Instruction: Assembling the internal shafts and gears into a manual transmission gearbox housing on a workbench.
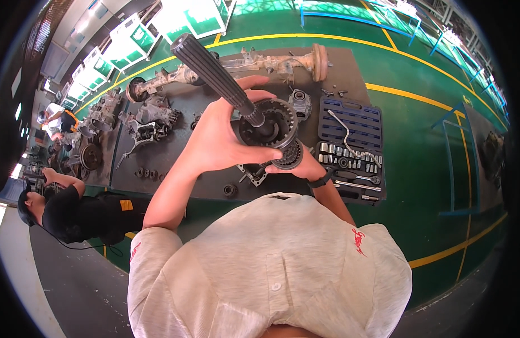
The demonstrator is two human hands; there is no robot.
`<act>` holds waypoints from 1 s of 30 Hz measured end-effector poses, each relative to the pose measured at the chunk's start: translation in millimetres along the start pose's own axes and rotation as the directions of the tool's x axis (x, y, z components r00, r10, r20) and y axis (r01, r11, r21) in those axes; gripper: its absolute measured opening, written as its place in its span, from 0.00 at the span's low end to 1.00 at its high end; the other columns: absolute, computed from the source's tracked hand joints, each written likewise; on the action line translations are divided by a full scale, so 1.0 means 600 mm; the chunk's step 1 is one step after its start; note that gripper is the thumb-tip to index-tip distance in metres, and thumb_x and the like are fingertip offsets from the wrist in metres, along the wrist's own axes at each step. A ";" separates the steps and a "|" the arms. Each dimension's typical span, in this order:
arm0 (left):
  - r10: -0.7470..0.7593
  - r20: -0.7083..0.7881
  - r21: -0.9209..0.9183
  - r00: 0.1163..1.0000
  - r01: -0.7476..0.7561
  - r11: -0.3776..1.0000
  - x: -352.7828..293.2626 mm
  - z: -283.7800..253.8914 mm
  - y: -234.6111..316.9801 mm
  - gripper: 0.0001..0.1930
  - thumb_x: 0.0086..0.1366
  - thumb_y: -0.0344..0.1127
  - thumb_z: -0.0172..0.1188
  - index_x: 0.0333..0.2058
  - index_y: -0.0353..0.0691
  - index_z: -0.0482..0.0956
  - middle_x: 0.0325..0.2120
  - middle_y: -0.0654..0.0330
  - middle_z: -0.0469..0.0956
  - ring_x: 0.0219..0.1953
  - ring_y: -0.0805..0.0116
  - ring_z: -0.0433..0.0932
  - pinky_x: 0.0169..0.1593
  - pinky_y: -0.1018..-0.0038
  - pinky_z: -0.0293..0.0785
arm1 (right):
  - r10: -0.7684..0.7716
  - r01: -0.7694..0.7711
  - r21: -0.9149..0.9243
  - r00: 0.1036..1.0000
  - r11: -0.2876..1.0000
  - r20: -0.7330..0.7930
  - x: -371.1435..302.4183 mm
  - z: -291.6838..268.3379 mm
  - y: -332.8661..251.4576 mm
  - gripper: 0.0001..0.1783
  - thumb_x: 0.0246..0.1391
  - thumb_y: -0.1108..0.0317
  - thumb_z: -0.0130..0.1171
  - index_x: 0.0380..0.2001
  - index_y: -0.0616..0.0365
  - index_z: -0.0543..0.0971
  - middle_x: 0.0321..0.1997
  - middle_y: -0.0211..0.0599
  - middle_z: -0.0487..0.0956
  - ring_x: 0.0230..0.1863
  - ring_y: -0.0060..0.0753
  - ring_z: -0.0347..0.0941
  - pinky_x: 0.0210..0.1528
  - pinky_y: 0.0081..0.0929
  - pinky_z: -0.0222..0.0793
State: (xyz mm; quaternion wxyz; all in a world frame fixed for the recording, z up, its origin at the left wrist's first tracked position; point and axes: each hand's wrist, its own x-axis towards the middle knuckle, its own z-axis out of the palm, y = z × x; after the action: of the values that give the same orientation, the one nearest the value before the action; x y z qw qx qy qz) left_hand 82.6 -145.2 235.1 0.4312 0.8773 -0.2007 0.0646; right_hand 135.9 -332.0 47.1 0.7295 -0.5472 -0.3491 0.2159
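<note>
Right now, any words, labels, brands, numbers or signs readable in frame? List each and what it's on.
None readable.
Red script-like mark, right side of the pale shirt: too small and stylised to read.
Red mark, left sleeve: too small to read.
Blue tool case: nothing legible.
Toothed drum and splined shaft in the hands: nothing legible.

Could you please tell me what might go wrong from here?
The long, dark grey, splined metal shaft juts well beyond the dark, round, toothed metal drum held between the left hand and right hand; if loose, it might tip or slip out. The left hand's fingers are close to the drum's toothed rim and could get pinched. The small, dark, ring-shaped metal gear near the dark, flat table's front edge might be knocked off.
</note>
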 end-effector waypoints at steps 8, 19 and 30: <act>-0.141 -0.213 0.087 0.967 0.162 0.983 -0.017 0.034 0.030 0.51 0.40 0.33 0.82 0.63 0.34 0.65 0.49 0.53 0.80 0.50 0.66 0.81 0.57 0.68 0.74 | 0.045 -0.044 -0.020 0.998 0.999 0.042 0.002 -0.002 0.005 0.32 0.41 0.66 0.82 0.51 0.61 0.81 0.48 0.32 0.84 0.47 0.21 0.77 0.54 0.29 0.74; 0.055 -0.133 -0.045 0.990 -0.061 0.997 -0.016 0.014 0.010 0.46 0.37 0.31 0.81 0.59 0.33 0.71 0.60 0.51 0.74 0.60 0.60 0.75 0.65 0.64 0.67 | -0.022 0.020 0.082 0.999 0.996 0.023 0.012 0.000 0.027 0.41 0.40 0.64 0.83 0.59 0.58 0.75 0.59 0.33 0.79 0.59 0.26 0.72 0.64 0.33 0.67; 0.144 0.000 0.058 0.990 -0.144 0.988 -0.005 0.006 0.013 0.51 0.36 0.30 0.79 0.63 0.31 0.65 0.58 0.52 0.76 0.60 0.61 0.75 0.65 0.64 0.67 | -0.009 0.006 0.056 0.999 0.998 0.046 -0.001 -0.005 0.007 0.42 0.40 0.65 0.83 0.59 0.59 0.75 0.58 0.33 0.79 0.58 0.26 0.73 0.63 0.33 0.68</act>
State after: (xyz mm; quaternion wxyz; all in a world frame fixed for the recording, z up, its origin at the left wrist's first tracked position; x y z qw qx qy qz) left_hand 76.7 -151.4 237.6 0.4002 0.8725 -0.2607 0.1033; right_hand 138.0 -333.5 42.5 0.7370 -0.5202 -0.3617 0.2354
